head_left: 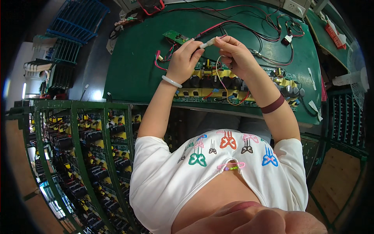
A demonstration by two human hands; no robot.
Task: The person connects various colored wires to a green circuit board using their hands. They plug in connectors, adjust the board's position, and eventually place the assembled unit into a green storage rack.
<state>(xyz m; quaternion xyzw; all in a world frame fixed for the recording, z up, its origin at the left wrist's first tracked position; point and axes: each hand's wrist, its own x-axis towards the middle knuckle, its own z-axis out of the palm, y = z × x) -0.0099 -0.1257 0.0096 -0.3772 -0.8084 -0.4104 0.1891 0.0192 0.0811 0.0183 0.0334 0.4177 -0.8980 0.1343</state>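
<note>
I count one left hand (182, 61) and one right hand (235, 54) over one green mat (132, 66); on it, one small board (176, 37) and, toward its right end, two white strips (312, 78); beyond its right edge, one red box (335, 36) and one fan (354, 70) (the racked boards (91, 136) to its left are too many for me to number).

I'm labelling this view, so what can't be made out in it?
White connector: head view, its ends, covered by the left hand and right hand.
Small green circuit board: head view, its near right corner, behind the left hand.
Populated circuit boards: head view, part hidden behind the right forearm.
Green rack: head view, bottom cut off by the lower edge.
</note>
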